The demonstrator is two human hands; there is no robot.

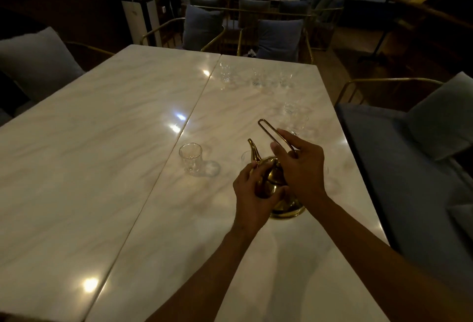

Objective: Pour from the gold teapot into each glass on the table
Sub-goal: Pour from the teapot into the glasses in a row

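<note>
A: Head view, and both hands are on the pot. The left hand [252,195] is curled around the polished body of the gold teapot [275,188], fingers wrapped over its near-left side.

B: And the right hand [299,165]?

A: Pinching the tall wire handle [271,134], thumb and fingers closed on its lower part. That handle is a thin, narrow metal loop leaning toward the upper left of the frame.

B: Where's the pot sitting?

A: Lower right of centre, its round base flat on the marble table [102,142]. The curved spout [253,149] points up and away. Shiny brass-coloured metal, bulbous shape.

B: Glasses?

A: One clear faceted glass [190,159] stands just left of the spout, apart from it, looking empty. Another glass rim [246,157] peeks out right behind the spout. More clear glasses [294,114] cluster beyond the right hand, and a far row of glasses [256,76] sits near the table's upper edge.

B: The tabletop?

A: Glossy pale stone with soft veining, two slabs meeting at a seam [179,147] running diagonally. Grey cushioned chairs [279,40] with gold-toned frames ring it.

B: Any writing or labels?

A: None legible; the room is dim.
</note>
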